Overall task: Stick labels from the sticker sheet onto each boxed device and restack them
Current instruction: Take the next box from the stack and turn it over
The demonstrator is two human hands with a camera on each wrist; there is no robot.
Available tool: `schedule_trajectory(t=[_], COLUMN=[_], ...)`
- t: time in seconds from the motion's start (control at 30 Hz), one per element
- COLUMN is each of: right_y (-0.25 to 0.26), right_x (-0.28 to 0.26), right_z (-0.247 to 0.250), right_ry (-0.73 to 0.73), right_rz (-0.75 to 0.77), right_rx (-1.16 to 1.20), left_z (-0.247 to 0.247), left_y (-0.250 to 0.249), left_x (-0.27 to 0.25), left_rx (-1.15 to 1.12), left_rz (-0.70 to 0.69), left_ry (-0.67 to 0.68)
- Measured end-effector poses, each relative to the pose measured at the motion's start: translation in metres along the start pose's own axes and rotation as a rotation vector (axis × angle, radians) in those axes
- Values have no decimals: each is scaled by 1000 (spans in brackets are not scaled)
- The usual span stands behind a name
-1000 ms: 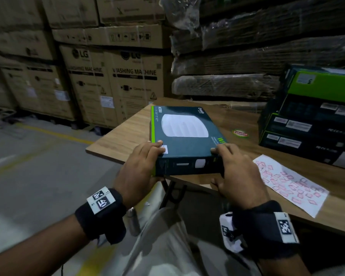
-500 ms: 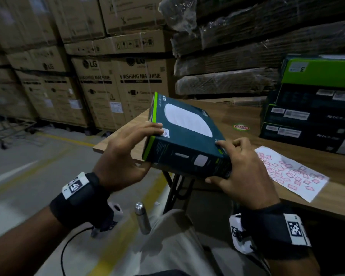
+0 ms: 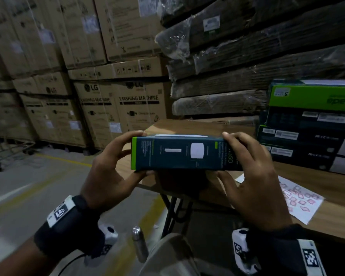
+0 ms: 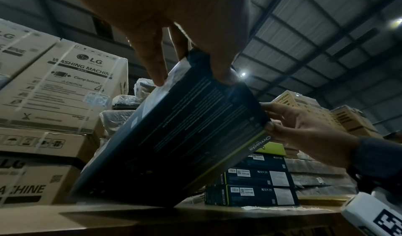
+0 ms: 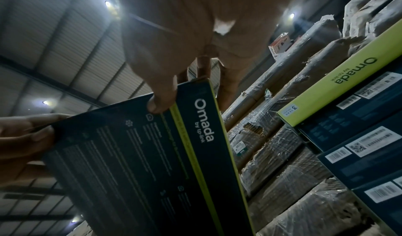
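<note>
Lifted off the wooden table [image 3: 327,216] since earlier, the boxed device [image 3: 179,153] now stands on edge, gripped by left hand [image 3: 110,176] and right hand [image 3: 253,182]. Beyond the right fingers sit the box stack [image 3: 307,136] and sticker sheet [image 3: 299,202]; cartons [image 3: 116,108] behind.

sticker sheet [image 3: 299,198] on table [image 3: 335,214], stack [image 3: 307,136] behind

Dim warehouse: stacked cardboard cartons [image 3: 116,108], grey concrete floor [image 3: 28,188], wooden table [image 3: 337,214], corrugated ceiling [image 4: 315,33].
</note>
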State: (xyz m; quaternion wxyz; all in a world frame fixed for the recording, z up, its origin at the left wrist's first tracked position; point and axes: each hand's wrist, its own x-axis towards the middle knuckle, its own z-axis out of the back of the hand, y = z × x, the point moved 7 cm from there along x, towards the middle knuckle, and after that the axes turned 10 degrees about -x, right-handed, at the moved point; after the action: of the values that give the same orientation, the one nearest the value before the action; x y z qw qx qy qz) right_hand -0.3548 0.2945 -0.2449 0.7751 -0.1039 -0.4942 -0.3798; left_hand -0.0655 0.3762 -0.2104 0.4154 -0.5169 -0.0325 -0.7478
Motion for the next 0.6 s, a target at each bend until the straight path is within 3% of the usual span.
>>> schedule_trajectory(t=[0.27,0.43,0.6], right_y=[9,8,23], right_x=[5,6,3], right_z=[10,10,2], right_ry=[-76,-91,-78], right_rz=[18,-24,23], right_rx=[52,112,65], left_z=[6,6,-8], left_y=[1,3,-17], left_x=[-5,-4,7], left_rx=[-48,-20,370], left_rz=[58,68,-59], left_ry=[-64,-32,39])
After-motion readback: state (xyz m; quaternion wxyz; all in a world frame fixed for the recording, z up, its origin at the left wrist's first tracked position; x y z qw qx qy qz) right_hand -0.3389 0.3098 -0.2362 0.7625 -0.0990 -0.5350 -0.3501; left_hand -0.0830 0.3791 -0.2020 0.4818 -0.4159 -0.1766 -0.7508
